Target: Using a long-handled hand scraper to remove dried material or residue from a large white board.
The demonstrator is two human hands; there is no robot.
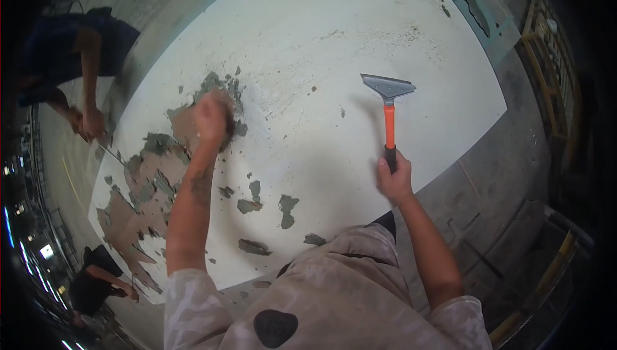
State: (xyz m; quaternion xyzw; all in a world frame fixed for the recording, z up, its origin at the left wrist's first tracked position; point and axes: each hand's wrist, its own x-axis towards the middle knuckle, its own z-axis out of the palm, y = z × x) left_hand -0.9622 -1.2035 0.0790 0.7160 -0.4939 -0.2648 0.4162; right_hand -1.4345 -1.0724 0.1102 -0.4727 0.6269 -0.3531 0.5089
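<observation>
My right hand (394, 179) is closed round the black end of a scraper's handle. The scraper (389, 124) has an orange shaft and a wide grey metal head, raised over the white panel (308, 176). Over on the left, my left hand (213, 115) is at a patch of loose grey-green flakes (211, 83). Motion blurs its fingers, so their grip and anything in them cannot be made out. Below and left of that hand spreads a brownish, peeling layer (151, 173) with ragged grey-green edges. Several loose flakes (287, 212) lie between it and my body.
Another person (80, 61) stands at the panel's left side, hands near a thin tool (114, 155). A second person (103, 279) is at the lower left. Wooden frames (546, 61) stand at the far right, and metal bars (472, 247) lie beyond the panel's right edge.
</observation>
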